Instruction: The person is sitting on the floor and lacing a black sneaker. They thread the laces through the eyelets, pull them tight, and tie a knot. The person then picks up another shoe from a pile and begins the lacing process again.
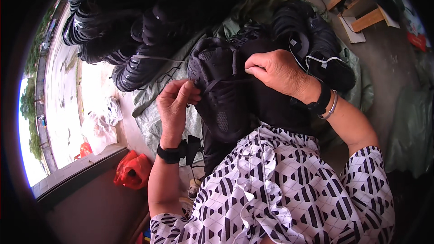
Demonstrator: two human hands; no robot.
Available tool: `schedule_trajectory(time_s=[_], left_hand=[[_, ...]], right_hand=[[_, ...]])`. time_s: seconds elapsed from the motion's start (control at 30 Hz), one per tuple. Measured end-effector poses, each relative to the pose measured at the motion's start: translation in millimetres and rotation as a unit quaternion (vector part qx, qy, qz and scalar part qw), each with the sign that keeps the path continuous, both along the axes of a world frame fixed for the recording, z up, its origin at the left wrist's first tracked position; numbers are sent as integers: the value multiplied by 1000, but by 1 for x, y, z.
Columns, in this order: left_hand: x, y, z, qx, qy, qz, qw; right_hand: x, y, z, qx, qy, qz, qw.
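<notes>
A black sports shoe [221, 95] rests on my lap, toe toward my body, with black laces across its upper. My left hand [176, 104] pinches a black lace [212, 83] at the shoe's left side, fingers closed on it. My right hand [278, 72] grips the shoe's tongue and upper edge from the right. Both wrists wear black bands; the right also has a silver bangle [333, 106].
A heap of black shoes [135, 22] lies ahead on a grey-green sheet [149, 113]. More black shoes [316, 40] sit to the right. Wooden frames [357, 0] stand at the upper right. An orange-red bag [132, 169] and white plastic bags [99, 126] lie at the left.
</notes>
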State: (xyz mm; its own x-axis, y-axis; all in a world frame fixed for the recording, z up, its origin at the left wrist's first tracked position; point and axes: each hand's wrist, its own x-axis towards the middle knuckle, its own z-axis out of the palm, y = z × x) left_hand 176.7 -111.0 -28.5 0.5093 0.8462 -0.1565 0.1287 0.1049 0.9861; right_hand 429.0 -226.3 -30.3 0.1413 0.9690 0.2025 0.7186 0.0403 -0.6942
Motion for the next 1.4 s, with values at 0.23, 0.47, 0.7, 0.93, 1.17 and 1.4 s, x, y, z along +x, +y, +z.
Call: schedule_trajectory(time_s=[0.23,0.47,0.7,0.93,1.17,1.4], left_hand=[[1,3,11,2,69,-104,992],[7,6,13,-81,56,-60,993],[15,3,5,81,98,-17,992],[26,2,3,355,202,-31,912],[15,8,-7,76,19,-62,995],[14,10,-7,79,25,-81,993]], right_hand=[[-1,-1,5,-34,48,-25,998],[3,-1,9,-66,91,-27,993],[-5,-2,10,-19,13,-12,1000],[-1,2,4,62,-24,-28,997],[-2,8,0,70,-60,-4,996],[-5,11,6,49,-44,-1,998]])
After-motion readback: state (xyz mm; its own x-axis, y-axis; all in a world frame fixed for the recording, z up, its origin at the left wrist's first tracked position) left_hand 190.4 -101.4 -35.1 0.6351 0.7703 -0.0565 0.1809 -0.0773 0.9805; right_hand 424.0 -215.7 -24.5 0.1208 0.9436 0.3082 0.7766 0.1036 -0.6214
